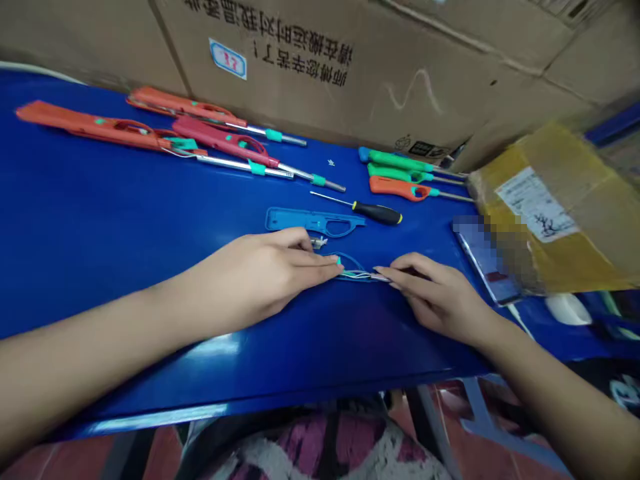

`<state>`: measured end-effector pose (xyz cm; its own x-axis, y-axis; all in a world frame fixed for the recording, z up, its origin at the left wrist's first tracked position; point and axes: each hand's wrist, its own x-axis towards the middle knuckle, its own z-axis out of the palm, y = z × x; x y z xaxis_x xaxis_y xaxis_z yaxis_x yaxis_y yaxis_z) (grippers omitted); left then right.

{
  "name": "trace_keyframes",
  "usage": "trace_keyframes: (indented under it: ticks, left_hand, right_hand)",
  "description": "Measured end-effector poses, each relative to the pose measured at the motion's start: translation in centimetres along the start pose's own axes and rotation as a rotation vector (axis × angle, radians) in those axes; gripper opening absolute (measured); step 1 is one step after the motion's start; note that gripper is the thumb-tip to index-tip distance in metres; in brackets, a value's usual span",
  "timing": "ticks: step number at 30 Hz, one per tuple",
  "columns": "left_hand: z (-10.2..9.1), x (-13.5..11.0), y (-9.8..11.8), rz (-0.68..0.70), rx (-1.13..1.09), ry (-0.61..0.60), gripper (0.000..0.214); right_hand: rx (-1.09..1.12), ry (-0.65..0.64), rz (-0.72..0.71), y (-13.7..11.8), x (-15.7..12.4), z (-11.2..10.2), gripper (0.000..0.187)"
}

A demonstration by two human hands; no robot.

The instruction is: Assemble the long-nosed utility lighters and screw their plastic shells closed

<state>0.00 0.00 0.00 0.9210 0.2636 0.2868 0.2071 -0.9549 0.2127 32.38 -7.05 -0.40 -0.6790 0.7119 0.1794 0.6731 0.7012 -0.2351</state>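
Here, pinching the wired shell (353, 278) near its teal piece (339, 261) with left hand (273, 270), and the tube (381, 277) with right hand (440, 293); so, holding the shell between both hands, at the fingertips. Seeing just beyond another shell (297, 221), then a screwdriver (379, 213), farther some lighters (227, 142), and finally a carton (400, 73) behind.

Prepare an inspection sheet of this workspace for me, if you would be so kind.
Surface: glossy blue table, showing reflections.
Job's things: blue lighter shell lying open; second blue shell, nearer and partly covered; black-handled screwdriver.
Clutter: red lighter and two orange lighters at left; two green lighters and another orange lighter at right; smartphone.
Hands: left hand on the second shell; right hand appears to pinch a small silvery part.
Cables: white wires in the second shell; white cable by the smartphone.
Surroundings: printed cardboard box behind; taped carton at right.
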Motion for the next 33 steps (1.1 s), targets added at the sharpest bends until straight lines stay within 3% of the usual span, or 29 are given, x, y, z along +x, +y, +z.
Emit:
trace_keyframes:
  ticks: [5,15,24,33]
  left_hand:
    - [0.35,0.23,-0.21,0.006,-0.014,0.026,0.041]
    - [0.38,0.08,-0.19,0.001,-0.065,0.068,0.042]
    - [0.22,0.17,-0.08,-0.002,-0.043,0.053,0.041]
    - [0.42,0.31,-0.07,-0.024,-0.056,0.063,0.041]
  right_hand:
    - [0.069,0.017,0.051,0.16,0.29,0.03,0.052]
    - [-0.090,0.031,-0.041,-0.12,0.61,0.04,0.046]
    - [-0.090,0.025,-0.081,-0.04,0.95,-0.40,0.043]
    - [-0.303,0.032,-0.075,-0.49,0.79,-0.05,0.039]
